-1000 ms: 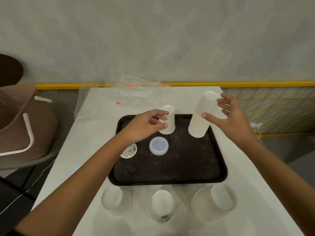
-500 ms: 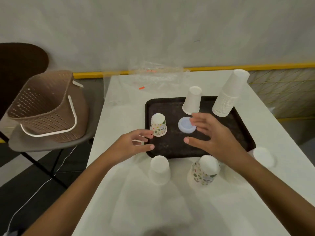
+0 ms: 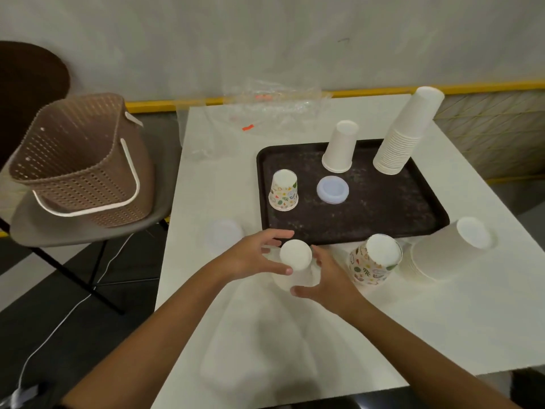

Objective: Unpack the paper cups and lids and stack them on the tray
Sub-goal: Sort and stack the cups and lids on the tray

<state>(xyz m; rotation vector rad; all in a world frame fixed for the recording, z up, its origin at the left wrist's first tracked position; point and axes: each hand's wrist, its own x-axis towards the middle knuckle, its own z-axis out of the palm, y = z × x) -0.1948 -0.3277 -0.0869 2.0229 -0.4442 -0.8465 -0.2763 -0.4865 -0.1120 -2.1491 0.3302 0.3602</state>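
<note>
An upside-down white paper cup (image 3: 295, 255) stands on the white table just in front of the black tray (image 3: 383, 208). My left hand (image 3: 253, 256) curls round its left side and my right hand (image 3: 326, 280) round its right side, thumbs on its front. On the tray are a tall leaning stack of white cups (image 3: 405, 137), a single upturned white cup (image 3: 339, 149), a patterned cup (image 3: 283, 190) and a pale blue lid (image 3: 332, 190). A patterned cup stack (image 3: 374, 259) and a wide white cup stack (image 3: 448, 249) stand off the tray.
A translucent lid (image 3: 224, 235) lies on the table left of my hands. Crumpled clear plastic wrapping (image 3: 265, 110) lies at the table's far edge. A brown perforated basket (image 3: 76, 160) sits on a chair to the left. The wall is close behind.
Both hands have moved from above the tray's front edge down to the white cup in front of it and closed round it. The view has shifted closer.
</note>
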